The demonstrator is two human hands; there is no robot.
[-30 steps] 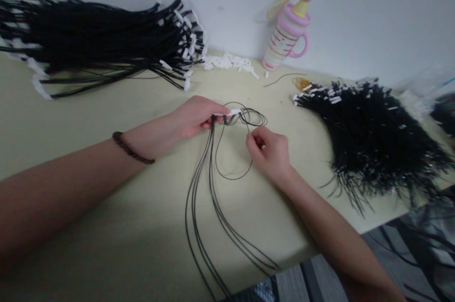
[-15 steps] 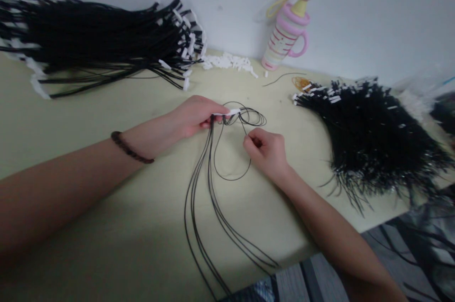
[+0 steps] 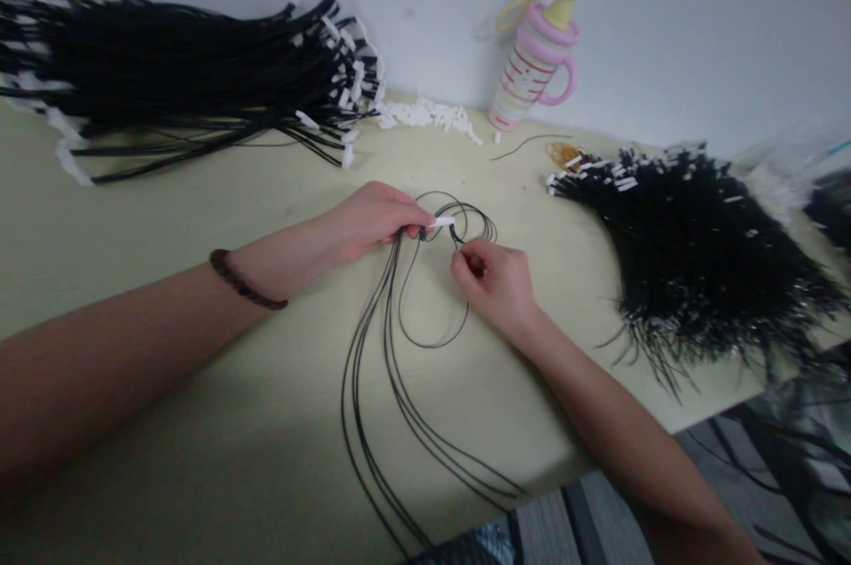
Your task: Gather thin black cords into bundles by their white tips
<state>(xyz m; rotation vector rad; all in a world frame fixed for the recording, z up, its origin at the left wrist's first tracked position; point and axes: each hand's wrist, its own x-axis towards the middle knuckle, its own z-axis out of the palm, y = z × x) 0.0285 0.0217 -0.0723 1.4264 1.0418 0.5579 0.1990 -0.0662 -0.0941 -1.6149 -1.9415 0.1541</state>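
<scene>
Between thumb and fingers, my left hand [image 3: 386, 215] pinches a small white connector [image 3: 444, 222] at the middle of the table. Thin black wires [image 3: 357, 361] run from under that hand down past the table's front edge. Other wires curl into loops [image 3: 488, 223] beside the connector's right end. My right hand [image 3: 495, 277] is closed in a pinch on a black wire just below and right of the connector. One wire makes a wide loop [image 3: 432, 346] between the two hands. The fingertips of my right hand partly hide the wire they grip.
A big bundle of black wires with white connectors [image 3: 192, 68] lies back left, a second wire pile [image 3: 698, 255] at right. Loose white connectors [image 3: 429, 115] lie by the wall. A pink-lidded cup [image 3: 532, 68] leans there, near a loose wire [image 3: 525, 144] and orange bands [image 3: 564, 155].
The connector's right end has dipped slightly and come nearer my right hand. My right hand has shifted a little left, and the wire loop between the hands hangs slightly lower.
</scene>
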